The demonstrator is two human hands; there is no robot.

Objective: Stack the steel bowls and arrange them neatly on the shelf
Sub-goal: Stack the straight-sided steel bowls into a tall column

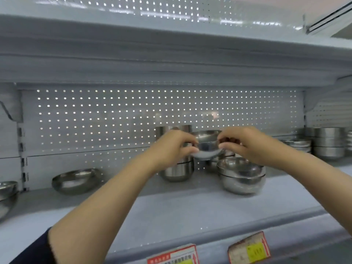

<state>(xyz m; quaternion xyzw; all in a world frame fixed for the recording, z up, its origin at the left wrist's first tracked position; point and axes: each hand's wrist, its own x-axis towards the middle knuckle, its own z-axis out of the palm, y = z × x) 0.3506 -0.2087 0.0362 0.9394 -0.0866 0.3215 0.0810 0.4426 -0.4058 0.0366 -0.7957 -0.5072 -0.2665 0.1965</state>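
- The steel bowl point(207, 144) being handled is hanging in the air above the shelf point(171, 210), between the two hands, with its mouth tipping toward the camera; it may be two bowls nested, but the frame is too blurred to tell.
- The fingers of the left hand point(171, 147) are curling around the bowl's left rim, thumb point(187, 150) low and the rest on top, pinching it.
- The right hand point(247, 144) is gripping the opposite rim in the same way, its fingers point(227, 140) bending over the edge.
- Just behind the left hand, a tall stack point(176, 168) of deeper bowls is standing against the pegboard back panel point(114, 115).
- Below and slightly right of the held bowl, a short stack point(242, 176) of what looks like two or three wide bowls is sitting on the shelf; the held bowl seems to be heading for one of these two stacks, which one being unclear.
- Farther left, a single shallow bowl point(76, 180) is lying tilted and unstacked, and at the left edge more loose bowls point(6, 195) are partly showing.
- At the far right, another pile point(327, 143) is already standing stacked.
- Judging by this, the job is looking partly done: several stacks are formed, while the held bowl and the loose ones on the left are waiting to be nested and lined up.
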